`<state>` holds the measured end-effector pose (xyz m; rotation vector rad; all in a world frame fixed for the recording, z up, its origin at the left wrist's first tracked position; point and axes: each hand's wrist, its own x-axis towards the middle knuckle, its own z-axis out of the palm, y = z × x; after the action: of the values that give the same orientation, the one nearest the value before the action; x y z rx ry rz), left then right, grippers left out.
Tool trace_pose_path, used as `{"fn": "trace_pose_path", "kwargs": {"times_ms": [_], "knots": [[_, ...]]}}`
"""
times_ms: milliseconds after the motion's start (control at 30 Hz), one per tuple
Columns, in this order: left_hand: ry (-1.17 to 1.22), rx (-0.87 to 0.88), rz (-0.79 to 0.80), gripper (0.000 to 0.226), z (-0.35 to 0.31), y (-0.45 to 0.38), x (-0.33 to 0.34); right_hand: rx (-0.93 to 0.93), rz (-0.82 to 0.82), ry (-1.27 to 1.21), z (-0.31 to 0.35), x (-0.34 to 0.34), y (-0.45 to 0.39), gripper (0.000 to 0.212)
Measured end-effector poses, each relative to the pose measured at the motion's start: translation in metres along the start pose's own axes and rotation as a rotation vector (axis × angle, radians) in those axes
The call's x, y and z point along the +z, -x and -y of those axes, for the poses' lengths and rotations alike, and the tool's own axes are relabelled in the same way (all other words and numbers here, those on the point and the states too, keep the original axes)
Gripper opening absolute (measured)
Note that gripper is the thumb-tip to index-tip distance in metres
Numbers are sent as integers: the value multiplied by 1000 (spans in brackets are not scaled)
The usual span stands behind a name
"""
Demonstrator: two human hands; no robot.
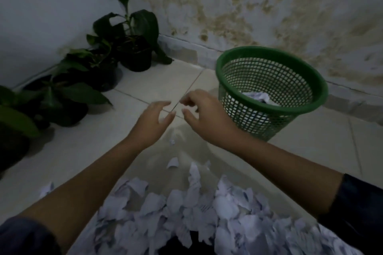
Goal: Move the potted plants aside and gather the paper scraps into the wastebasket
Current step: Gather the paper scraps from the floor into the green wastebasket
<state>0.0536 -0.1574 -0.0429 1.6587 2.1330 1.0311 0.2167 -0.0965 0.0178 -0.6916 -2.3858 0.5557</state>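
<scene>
The plants (87,72) stand far left by the wall. My left hand (154,119) and right hand (204,116), fingers loosely apart, hold nothing. Next: scoop the near scraps (186,213) into the basket (271,89) right.

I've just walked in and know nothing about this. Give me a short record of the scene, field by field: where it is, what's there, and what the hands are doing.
place: tiled floor in a corner, stained wall
potted plants: lined up along the left wall, apart from the paper
wastebasket: green mesh, tilted, some crumpled paper inside
paper scraps: big pile on the floor nearest the camera, a few strays beyond it
left hand: open, holding nothing, above the floor
right hand: fingers loosely curled, holding nothing, beside the basket
task state: most scraps not yet in the basket
</scene>
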Motion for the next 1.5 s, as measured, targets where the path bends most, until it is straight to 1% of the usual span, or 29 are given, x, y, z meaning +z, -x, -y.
{"fn": "trace_pose_path", "kwargs": {"times_ms": [100,167,233,300,367,400,433,500,533,600,667,700,733,767,833,900,933,967,1000,1067,1100,1133,1167,1233,1267,1333,1367,1433,1500], "knots": [[-146,-146,307,55,31,22,18,156,306,49,-31,46,18,34],[-259,-193,472,61,42,33,32,246,496,136,-52,68,35,49],[-328,-148,554,67,46,40,43,302,657,210,-68,82,53,59],[-368,-116,605,68,47,46,53,292,740,252,-77,92,70,61],[-416,-99,642,67,50,52,61,231,734,227,-80,97,85,61],[-419,-79,653,70,53,56,64,198,725,194,-79,97,92,60],[-396,-50,656,77,54,63,65,167,726,163,-78,97,99,60],[-284,33,611,94,57,82,66,97,733,95,-77,95,115,61],[-229,78,583,96,57,95,65,64,718,44,-77,94,125,63],[-134,151,551,86,55,120,63,36,678,-92,-76,88,140,64],[5,158,547,75,51,141,58,94,632,-199,-72,79,146,63],[60,157,512,71,50,149,55,138,598,-227,-69,76,146,60],[80,172,432,66,50,154,50,176,558,-255,-65,73,143,54],[59,200,313,60,51,155,45,200,525,-278,-61,73,140,49],[-22,193,77,55,55,156,32,199,524,-274,-52,79,133,47],[-126,90,-104,57,66,149,21,176,592,-207,-48,87,126,51],[-220,16,-174,60,73,147,14,171,647,-170,-44,94,122,52],[-304,-81,-183,67,82,145,7,167,693,-136,-40,100,118,52],[-352,-212,-128,76,89,144,0,163,729,-107,-35,107,113,52],[-343,-469,64,86,103,145,-13,154,759,-76,-27,119,106,53],[-310,-524,159,89,110,147,-17,146,771,-64,-25,123,104,53],[-285,-516,242,93,114,151,-18,135,791,-51,-24,124,103,53],[-274,-460,300,101,116,156,-17,118,814,-39,-24,122,103,52],[-244,-315,348,115,111,170,-7,78,818,-21,-26,113,107,51],[-225,-250,347,114,106,176,1,59,779,11,-28,108,111,53],[-209,-143,362,104,89,184,16,44,627,114,-34,99,122,68],[-213,-108,378,100,80,185,23,82,558,167,-37,95,128,73],[-223,-82,378,96,67,181,36,212,455,230,-41,91,142,71],[-228,-78,340,96,55,177,46,329,419,236,-38,90,158,74]]}}
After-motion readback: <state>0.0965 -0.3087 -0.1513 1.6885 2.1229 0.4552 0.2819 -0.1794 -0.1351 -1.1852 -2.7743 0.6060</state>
